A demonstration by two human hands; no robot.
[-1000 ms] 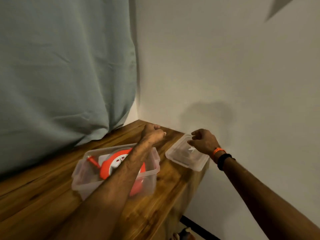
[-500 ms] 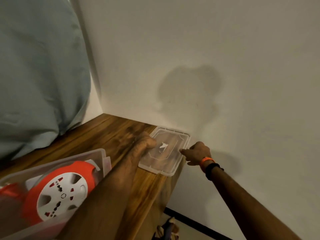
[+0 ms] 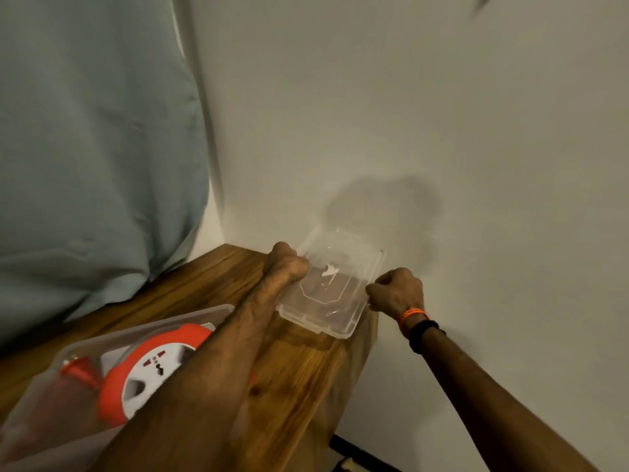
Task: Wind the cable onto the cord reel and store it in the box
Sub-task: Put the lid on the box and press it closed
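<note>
Warm brown wood, with a visible grain, forms the table (image 3: 299,379) that fills the lower middle of the view and ends at a corner on the right, against a plain pale wall (image 3: 408,114). A grey-blue curtain (image 3: 92,148) hangs at the left and drapes down to the tabletop. On the wall above the far corner falls a soft shadow (image 3: 384,206).

At that far corner a clear plastic lid (image 3: 332,294) lies on the wood, its right edge at the table's edge. The left hand (image 3: 286,265) is at the lid's left rim with its fingers curled over the edge, grasping it. The right hand (image 3: 396,289) is at the lid's right rim, fingers clenched round that edge (the fingertips themselves are hidden under the knuckles). On the right wrist sit an orange band (image 3: 412,315) and a black band (image 3: 423,332).

The orange cord reel (image 3: 136,379), with its white hub face and sockets, stands inside the clear box (image 3: 112,338) at the lower left of the table, partly covered by the left forearm. An orange plug (image 3: 80,373) shows beside the reel, within the box. The box has no lid on it, and it stands apart from the lid at the corner.
</note>
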